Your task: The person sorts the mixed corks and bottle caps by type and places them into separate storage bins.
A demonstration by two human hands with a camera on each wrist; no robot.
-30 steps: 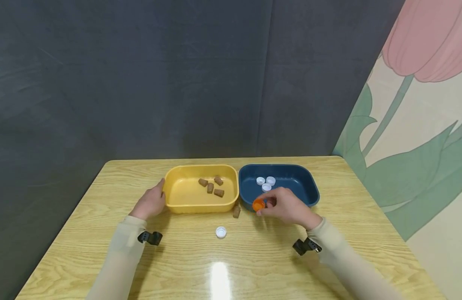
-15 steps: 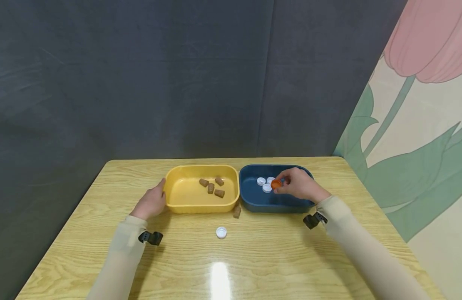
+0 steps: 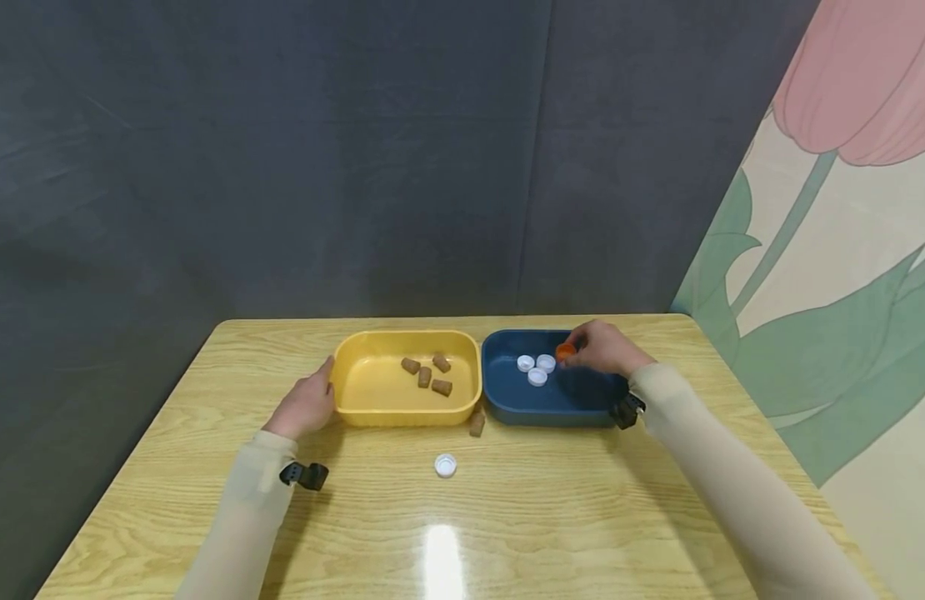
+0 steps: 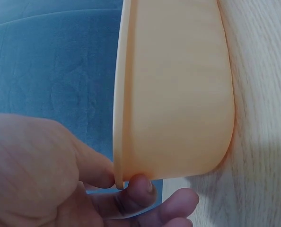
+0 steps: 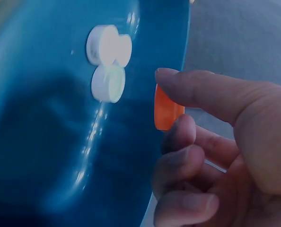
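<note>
Over the blue tray (image 3: 552, 417), my right hand (image 3: 605, 347) pinches an orange bottle cap (image 5: 168, 111) between thumb and fingers. Three white bottle caps (image 3: 537, 377) lie grouped inside that tray, just left of the orange one. My left hand (image 3: 305, 406) is at the left end of the yellow tray (image 3: 402, 418); in the left wrist view its thumb and index finger pinch the tray's rim (image 4: 118, 156). Several cork stoppers (image 3: 425, 377) lie in the right half of the yellow tray.
One more cork stopper (image 3: 477, 423) lies on the wooden table (image 3: 372, 533), by the front of the gap between the trays. A white bottle cap (image 3: 445, 465) lies nearer to me. Behind the table hangs a dark cloth (image 3: 447, 167).
My right hand has carried the orange bottle cap from the blue tray's front edge over the tray, rightward and toward its back. The left hand has stayed at the yellow tray.
</note>
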